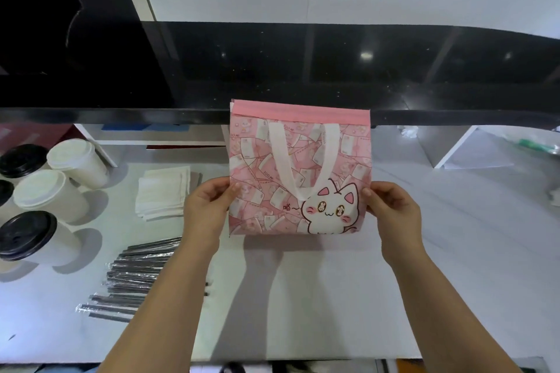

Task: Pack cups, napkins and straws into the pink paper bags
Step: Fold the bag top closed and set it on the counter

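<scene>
Packing not begun, by my reading. Pink bag (pixel 300 169) is flat and unopened, held upright at mid bench (pixel 454 236); nothing visible inside. Cups (pixel 51 197) sit at 9 o'clock of it, napkins (pixel 165 192) between cups and bag, straws (pixel 136 269) at 8 o'clock, all unpacked. Left hand (pixel 209 206) pinches the bag's left edge, thumb in front. Right hand (pixel 394 209) pinches the right edge likewise. Both forearms reach forward.

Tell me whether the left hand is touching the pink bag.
Touching. The head view shows the left hand pinching the pink bag at its left edge, thumb on the printed front.
</scene>
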Action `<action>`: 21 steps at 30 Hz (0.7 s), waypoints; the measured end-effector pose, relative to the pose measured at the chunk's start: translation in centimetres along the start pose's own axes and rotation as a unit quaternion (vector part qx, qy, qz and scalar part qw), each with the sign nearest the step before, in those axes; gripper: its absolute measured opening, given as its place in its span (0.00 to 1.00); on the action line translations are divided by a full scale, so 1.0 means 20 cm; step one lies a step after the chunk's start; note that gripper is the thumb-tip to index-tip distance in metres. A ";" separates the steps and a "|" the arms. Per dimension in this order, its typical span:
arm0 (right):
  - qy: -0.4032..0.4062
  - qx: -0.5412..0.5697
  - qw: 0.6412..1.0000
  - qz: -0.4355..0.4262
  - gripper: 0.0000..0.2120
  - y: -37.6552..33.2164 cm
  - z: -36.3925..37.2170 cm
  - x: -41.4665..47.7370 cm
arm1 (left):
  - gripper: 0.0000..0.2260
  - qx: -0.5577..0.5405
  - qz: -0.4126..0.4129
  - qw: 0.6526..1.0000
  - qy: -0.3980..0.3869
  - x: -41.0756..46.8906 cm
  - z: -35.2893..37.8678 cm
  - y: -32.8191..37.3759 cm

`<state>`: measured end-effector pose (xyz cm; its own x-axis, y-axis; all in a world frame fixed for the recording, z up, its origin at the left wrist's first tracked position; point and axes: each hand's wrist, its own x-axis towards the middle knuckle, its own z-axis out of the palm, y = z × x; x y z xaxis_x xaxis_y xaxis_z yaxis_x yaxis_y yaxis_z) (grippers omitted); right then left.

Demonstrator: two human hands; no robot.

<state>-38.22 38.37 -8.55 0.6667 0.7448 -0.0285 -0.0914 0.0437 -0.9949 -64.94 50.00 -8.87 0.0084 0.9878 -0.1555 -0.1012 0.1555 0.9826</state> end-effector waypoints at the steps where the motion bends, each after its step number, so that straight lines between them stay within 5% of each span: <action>1: 0.007 -0.001 1.000 -0.010 0.09 -0.03 0.00 -0.01 | 0.06 -0.008 0.002 1.000 -0.011 -0.01 0.01 0.04; 12: 0.143 -0.024 0.983 -0.116 0.09 -0.53 -0.16 -0.29 | 0.05 0.029 0.093 0.970 -0.221 -0.04 0.25 0.56; 21: 0.329 -0.051 0.930 -0.158 0.04 -0.95 -0.64 -0.80 | 0.04 0.002 0.138 0.906 -0.400 -0.46 0.81 0.78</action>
<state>-37.73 17.13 9.59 0.9598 0.1354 0.2458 0.2331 0.1028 -0.9670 -50.47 43.39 9.54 0.7018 0.6783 0.2177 -0.2053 -0.1000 0.9736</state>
